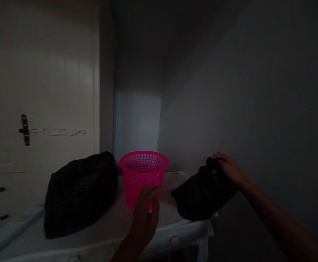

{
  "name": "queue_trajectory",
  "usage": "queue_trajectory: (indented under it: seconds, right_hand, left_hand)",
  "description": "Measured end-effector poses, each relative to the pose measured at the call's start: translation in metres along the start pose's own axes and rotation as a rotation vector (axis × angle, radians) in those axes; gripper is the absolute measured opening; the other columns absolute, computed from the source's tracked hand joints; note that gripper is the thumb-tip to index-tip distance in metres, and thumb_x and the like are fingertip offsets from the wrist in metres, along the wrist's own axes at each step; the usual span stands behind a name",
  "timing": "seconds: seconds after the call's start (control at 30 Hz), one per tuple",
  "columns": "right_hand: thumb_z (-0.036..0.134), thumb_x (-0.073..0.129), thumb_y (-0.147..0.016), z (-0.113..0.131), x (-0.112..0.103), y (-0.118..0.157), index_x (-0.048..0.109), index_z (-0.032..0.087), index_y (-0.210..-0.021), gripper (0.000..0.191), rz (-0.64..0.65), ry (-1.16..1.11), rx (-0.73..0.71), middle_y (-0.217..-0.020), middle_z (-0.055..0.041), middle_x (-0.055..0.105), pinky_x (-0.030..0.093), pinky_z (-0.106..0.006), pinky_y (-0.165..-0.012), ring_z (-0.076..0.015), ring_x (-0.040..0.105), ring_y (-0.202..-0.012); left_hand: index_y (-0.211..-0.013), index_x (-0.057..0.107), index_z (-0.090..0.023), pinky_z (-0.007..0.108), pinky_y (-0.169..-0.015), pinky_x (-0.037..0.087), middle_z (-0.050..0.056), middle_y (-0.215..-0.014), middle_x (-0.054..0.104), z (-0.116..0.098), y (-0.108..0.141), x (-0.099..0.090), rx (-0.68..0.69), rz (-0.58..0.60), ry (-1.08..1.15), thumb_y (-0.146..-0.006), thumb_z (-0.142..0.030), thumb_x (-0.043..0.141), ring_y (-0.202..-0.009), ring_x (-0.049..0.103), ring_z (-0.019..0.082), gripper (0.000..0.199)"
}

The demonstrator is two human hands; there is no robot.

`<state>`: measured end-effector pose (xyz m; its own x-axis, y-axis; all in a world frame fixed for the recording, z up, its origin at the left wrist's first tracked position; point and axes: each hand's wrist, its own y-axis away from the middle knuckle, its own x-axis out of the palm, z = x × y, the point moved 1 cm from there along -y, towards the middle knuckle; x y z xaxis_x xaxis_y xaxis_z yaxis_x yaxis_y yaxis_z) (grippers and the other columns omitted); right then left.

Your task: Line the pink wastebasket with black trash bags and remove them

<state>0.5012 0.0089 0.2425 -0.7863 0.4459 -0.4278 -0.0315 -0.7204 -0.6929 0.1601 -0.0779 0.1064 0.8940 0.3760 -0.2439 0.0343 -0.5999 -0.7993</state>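
My right hand [228, 168] is closed on the gathered top of a black plastic bag [202, 196], whose full body hangs at the right end of the white table. My left hand [145, 211] is in front of a pink perforated plastic basket [144, 178], its thumb and fingers apart with nothing between them. Whether it touches the basket I cannot tell. The basket stands upright, and part of its lower front is hidden behind that hand. What the bag contains does not show.
A second, larger black plastic bag [79, 196] rests on the left of the white table [107, 233], which has knobbed drawers. A long pale object [17, 225] lies at the left edge. Behind stands a white cabinet [57, 83]; a grey wall [243, 91] rises at right. The light is dim.
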Motion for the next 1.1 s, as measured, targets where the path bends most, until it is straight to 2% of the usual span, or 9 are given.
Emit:
queue_trajectory:
  seconds: [0.1,0.23,0.4,0.53,0.63,0.83,0.9,1.0,1.1]
  right_hand:
    - [0.032,0.048,-0.064,0.038,-0.008,0.008,0.065,0.026,-0.056,0.019,0.101,-0.092,0.041,-0.069,-0.006,0.064,0.049,-0.035,-0.067,-0.0228,0.061,-0.069]
    - [0.033,0.047,-0.061,0.072,0.018,0.028,0.061,0.024,-0.054,0.018,0.16,-0.18,0.083,-0.064,-0.0033,0.061,0.046,-0.031,-0.063,-0.0206,0.059,-0.066]
    - [0.03,0.05,-0.068,0.086,0.04,0.043,0.067,0.023,-0.073,0.019,0.254,-0.313,0.115,-0.078,-0.003,0.065,0.052,-0.033,-0.075,-0.0213,0.064,-0.08]
    - [0.026,0.064,-0.077,0.101,0.034,0.058,0.072,0.026,-0.115,0.039,0.385,-0.307,-0.195,-0.122,-0.0066,0.068,0.048,-0.042,-0.107,-0.0253,0.062,-0.121]
    - [0.033,0.073,-0.088,0.117,0.035,0.077,0.062,0.03,-0.139,0.052,0.581,-0.299,-0.335,-0.136,-0.008,0.066,0.05,-0.042,-0.107,-0.025,0.062,-0.126]
    - [0.023,0.057,-0.101,0.117,0.042,0.091,0.068,0.031,-0.133,0.035,0.533,-0.194,-0.419,-0.123,-0.0062,0.074,0.054,-0.036,-0.096,-0.0205,0.07,-0.113]
    - [0.021,0.052,-0.101,0.112,0.042,0.09,0.07,0.027,-0.127,0.032,0.471,-0.205,-0.395,-0.115,-0.0061,0.076,0.056,-0.032,-0.087,-0.0193,0.072,-0.104]
    - [0.022,0.05,-0.1,0.111,0.046,0.09,0.071,0.023,-0.112,0.025,0.369,-0.214,-0.352,-0.102,-0.0058,0.076,0.054,-0.027,-0.074,-0.0179,0.072,-0.09]
    - [0.022,0.049,-0.1,0.116,0.053,0.093,0.071,0.023,-0.107,0.023,0.378,-0.199,-0.394,-0.098,-0.0058,0.076,0.054,-0.027,-0.075,-0.0179,0.072,-0.088]
  left_hand:
    - [-0.137,0.065,-0.031,0.05,-0.113,0.051,0.01,-0.135,0.07,-0.053,-0.021,0.018,-0.026,0.251,0.167,-0.1,-0.035,0.058,-0.128,0.064,0.026,0.038]
    - [-0.16,0.04,-0.037,0.052,-0.122,0.042,0.009,-0.158,0.052,-0.096,-0.015,0.044,-0.023,0.519,0.332,-0.076,-0.036,0.09,-0.144,0.051,0.03,0.097]
    - [-0.143,0.058,-0.033,0.043,-0.107,0.05,0.007,-0.132,0.064,-0.097,-0.013,0.041,-0.103,0.407,0.289,-0.083,-0.005,0.061,-0.124,0.061,0.025,0.066]
    - [-0.121,0.067,-0.028,0.04,-0.101,0.05,0.005,-0.118,0.065,-0.091,-0.027,0.017,-0.141,0.253,0.27,-0.079,-0.003,0.055,-0.114,0.062,0.023,0.051]
    - [-0.117,0.064,-0.028,0.039,-0.102,0.049,0.002,-0.118,0.066,-0.091,-0.032,0.004,-0.188,0.178,0.378,-0.078,-0.004,0.057,-0.115,0.063,0.022,0.047]
    - [-0.133,0.056,-0.03,0.035,-0.092,0.054,0.007,-0.135,0.064,-0.085,-0.032,-0.033,-0.368,0.311,0.632,-0.082,-0.027,0.079,-0.109,0.067,0.021,0.056]
    - [-0.13,0.057,-0.03,0.034,-0.088,0.054,0.007,-0.127,0.067,-0.08,-0.028,-0.041,-0.438,0.288,0.622,-0.086,-0.036,0.077,-0.1,0.068,0.019,0.049]
    - [-0.118,0.06,-0.028,0.036,-0.095,0.052,0.004,-0.114,0.069,-0.077,-0.016,-0.035,-0.449,0.293,0.529,-0.086,-0.035,0.077,-0.104,0.066,0.02,0.037]
    - [-0.111,0.062,-0.026,0.034,-0.094,0.051,0.002,-0.11,0.068,-0.081,-0.003,-0.016,-0.423,0.302,0.491,-0.082,-0.026,0.075,-0.106,0.064,0.02,0.031]
